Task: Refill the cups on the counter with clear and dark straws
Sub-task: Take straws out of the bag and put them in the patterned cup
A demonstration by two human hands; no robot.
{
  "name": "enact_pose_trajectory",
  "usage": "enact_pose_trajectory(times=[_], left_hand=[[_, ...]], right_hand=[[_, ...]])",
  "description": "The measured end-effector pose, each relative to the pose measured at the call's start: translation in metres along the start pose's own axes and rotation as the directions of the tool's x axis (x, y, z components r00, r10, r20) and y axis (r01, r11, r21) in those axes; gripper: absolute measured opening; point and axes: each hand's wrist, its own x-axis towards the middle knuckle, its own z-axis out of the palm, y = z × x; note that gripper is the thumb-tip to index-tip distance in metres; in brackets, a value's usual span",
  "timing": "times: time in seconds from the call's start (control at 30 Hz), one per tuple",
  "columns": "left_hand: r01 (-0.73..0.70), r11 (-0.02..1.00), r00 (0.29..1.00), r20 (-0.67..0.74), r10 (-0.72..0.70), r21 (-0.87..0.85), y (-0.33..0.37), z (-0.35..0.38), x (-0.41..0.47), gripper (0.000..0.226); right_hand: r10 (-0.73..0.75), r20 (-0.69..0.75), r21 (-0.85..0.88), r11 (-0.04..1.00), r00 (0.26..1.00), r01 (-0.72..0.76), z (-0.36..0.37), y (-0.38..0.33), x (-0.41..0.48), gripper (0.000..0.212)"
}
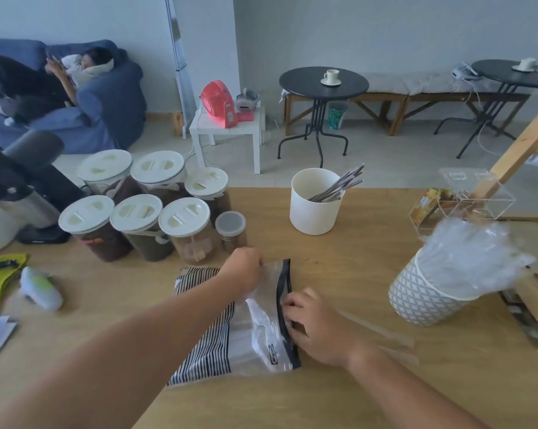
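The zip bag (pixel 239 323) lies flat on the wooden counter (pixel 338 397) at lower centre of the frame, its striped half to the left and its dark zip strip on the right edge. My left hand (pixel 242 269) pinches the top corner of that strip between closed fingers. My right hand (pixel 317 328) rests just right of the strip with fingers curled against it, though I cannot tell whether they actually grip it or only press.

The bag looks nearly empty, and I judge I am working at its mouth. A couple of clear straws (pixel 382 334) seem to lie on the counter past my right wrist.

At the right edge, the patterned cup (pixel 422 297) leans toward me, stuffed with clear straws that fan out wide. Above centre, the white cup (pixel 315 202) holds only a few dark straws (pixel 338 185), so that one likely needs more. Lidded jars (pixel 137 218) crowd the left.

Risks from here: a sideways sweep of my right forearm could knock the overfull patterned cup. Tugging the slippery plastic unevenly could make the bag slide toward the jars.
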Motion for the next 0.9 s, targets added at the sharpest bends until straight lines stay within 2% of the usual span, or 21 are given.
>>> enact_pose_trajectory(times=[0.1,0.17,0.27,0.33,0.43,0.6,0.73,0.83,0.9], left_hand=[[-0.012,0.998,1.0,-0.01,0.012,-0.056,0.0,0.001,0.002,0.019],[-0.024,0.997,1.0,-0.003,0.024,-0.07,0.001,0.002,0.001,0.022],[-0.035,0.995,0.999,-0.018,0.033,-0.093,0.005,0.001,0.001,0.024],[-0.035,0.994,0.999,-0.015,0.034,-0.102,0.007,-0.001,0.001,0.026],[-0.037,0.992,0.999,-0.01,0.036,-0.123,0.007,-0.006,0.001,0.026],[-0.095,0.99,0.995,0.023,0.098,-0.106,0.008,-0.014,0.0,0.024],[-0.168,0.985,0.979,0.113,0.171,-0.038,0.011,-0.017,-0.004,0.023],[-0.23,0.973,0.96,0.16,0.23,-0.017,0.012,-0.015,-0.009,0.021],[-0.271,0.962,0.943,0.192,0.27,-0.022,0.011,-0.015,-0.013,0.018]], right_hand=[[-0.046,0.074,-0.105,0.993,0.996,0.053,0.008,-0.012,0.006,0.042],[-0.027,0.156,-0.243,0.968,0.987,0.064,0.014,-0.019,0.013,0.057],[0.032,0.205,-0.333,0.942,0.978,0.039,0.02,-0.028,0.023,0.066],[0.053,0.236,-0.358,0.933,0.97,0.037,0.021,-0.034,0.029,0.052],[0.059,0.264,-0.355,0.934,0.963,0.04,0.022,-0.04,0.034,0.006],[0.089,0.325,-0.407,0.912,0.942,0.054,0.03,-0.044,0.035,0.027],[0.131,0.378,-0.285,0.958,0.917,-0.019,0.03,-0.053,0.034,0.022],[0.136,0.389,-0.191,0.979,0.911,-0.064,0.024,-0.057,0.033,0.027],[0.12,0.397,-0.205,0.978,0.91,-0.039,0.019,-0.055,0.033,0.027]])
